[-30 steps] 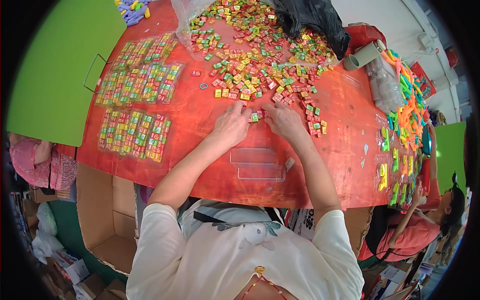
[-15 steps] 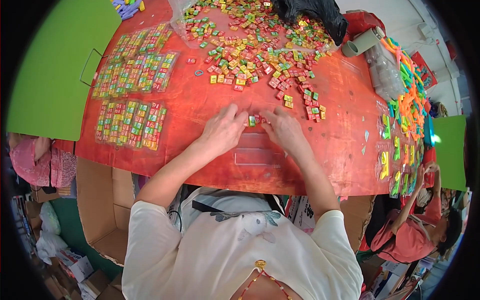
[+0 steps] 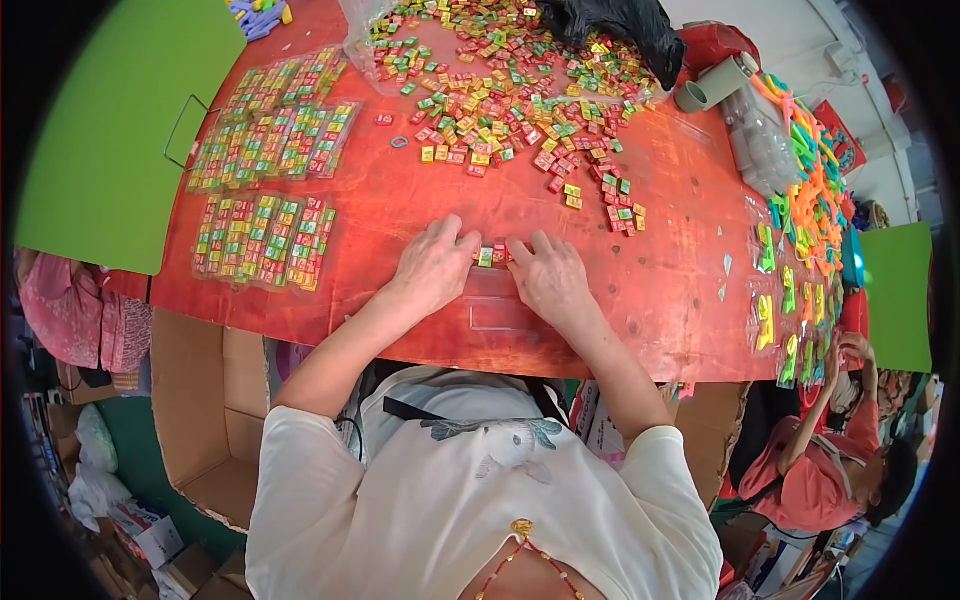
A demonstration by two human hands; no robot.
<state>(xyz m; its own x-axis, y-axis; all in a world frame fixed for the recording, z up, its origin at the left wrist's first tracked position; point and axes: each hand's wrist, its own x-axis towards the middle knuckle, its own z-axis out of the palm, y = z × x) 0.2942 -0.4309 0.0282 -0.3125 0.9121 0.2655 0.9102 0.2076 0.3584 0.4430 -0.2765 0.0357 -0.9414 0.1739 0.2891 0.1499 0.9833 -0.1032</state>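
A short row of small coloured boxes (image 3: 491, 256), red, green and yellow, stands on the red table between my two hands. Bent fingers of my left hand (image 3: 434, 266) press against the row's left end. At its right end, my right hand (image 3: 549, 279) closes in with thumb and fingers, hiding part of the row. Just nearer to me lies a clear plastic tray (image 3: 500, 316), flat on the table, its far part partly covered by the hands.
Loose little boxes (image 3: 500, 125) spread across the far table, below a black plastic bag (image 3: 625, 35). Filled clear packs (image 3: 262, 242) lie in rows at left. Toy parts (image 3: 815, 190) and small packets (image 3: 766, 320) line the right side, where another person (image 3: 825, 450) works. An open carton (image 3: 210, 410) stands below left.
Both hands have shifted slightly left together with the row of boxes. My right fingers, blurred before, are now steadier and lower against the row's end.
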